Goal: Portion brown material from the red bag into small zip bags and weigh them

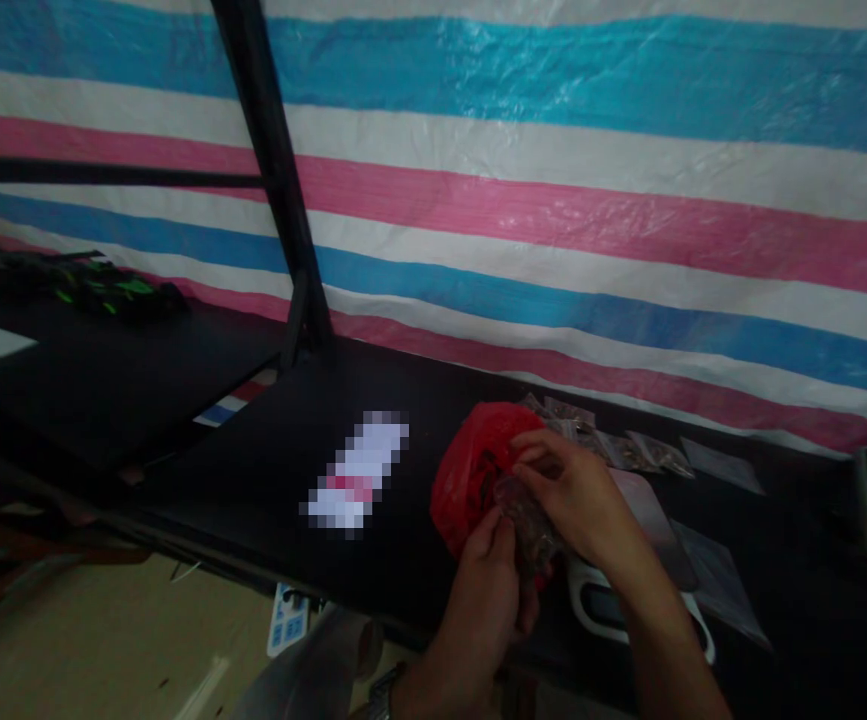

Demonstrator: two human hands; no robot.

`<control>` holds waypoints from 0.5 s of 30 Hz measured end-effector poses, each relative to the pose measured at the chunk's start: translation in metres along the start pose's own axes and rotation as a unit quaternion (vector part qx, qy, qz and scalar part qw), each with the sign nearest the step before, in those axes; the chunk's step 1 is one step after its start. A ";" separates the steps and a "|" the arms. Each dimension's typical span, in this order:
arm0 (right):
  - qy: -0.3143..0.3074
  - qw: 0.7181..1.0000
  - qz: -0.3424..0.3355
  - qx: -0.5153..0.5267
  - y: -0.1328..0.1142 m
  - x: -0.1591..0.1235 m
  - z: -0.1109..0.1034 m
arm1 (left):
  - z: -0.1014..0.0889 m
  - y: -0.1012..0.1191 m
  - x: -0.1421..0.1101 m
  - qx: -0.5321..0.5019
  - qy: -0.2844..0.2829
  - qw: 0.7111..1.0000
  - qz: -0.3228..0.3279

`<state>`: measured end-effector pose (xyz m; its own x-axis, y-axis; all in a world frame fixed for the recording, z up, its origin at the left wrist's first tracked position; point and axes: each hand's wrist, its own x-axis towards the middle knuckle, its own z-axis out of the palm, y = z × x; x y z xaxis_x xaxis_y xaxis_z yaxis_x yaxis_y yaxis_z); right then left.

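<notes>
Striped tarp hangs behind a black table. Red bag lies on the table near edge, just left of and touching both hands. Right hand and left hand are close together, fingers pinched on one small clear packet, long axis near to far. More packets lie far right. Neither hand is clearly nearer the bag.

Two hands, left and right, meet over one red plastic bag and one small clear pouch on a dark tabletop. Behind them lie about three more clear pouches; one white paper slip sits alone.
</notes>
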<state>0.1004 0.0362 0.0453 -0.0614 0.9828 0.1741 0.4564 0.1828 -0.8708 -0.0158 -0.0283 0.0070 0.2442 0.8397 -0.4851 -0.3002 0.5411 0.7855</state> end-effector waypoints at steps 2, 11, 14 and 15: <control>0.008 1.000 -0.001 -0.001 0.000 0.000 0.001 | -0.002 0.000 0.001 -0.006 -0.004 1.000 -0.003; -0.005 1.000 -0.002 0.004 -0.003 -0.001 -0.003 | -0.003 -0.004 0.001 0.018 -0.018 0.999 0.030; -0.004 1.000 0.001 0.007 -0.003 -0.001 -0.004 | -0.005 -0.007 0.001 0.041 0.000 0.997 0.060; -0.004 1.000 0.002 0.011 -0.003 -0.002 -0.005 | -0.005 -0.007 0.002 0.049 0.015 0.996 0.079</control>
<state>0.1034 0.0340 0.0497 -0.0676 0.9837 0.1666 0.4362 0.1794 -0.8818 -0.0181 -0.0300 -0.0013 0.1733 0.9159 -0.3621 -0.2405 0.3959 0.8862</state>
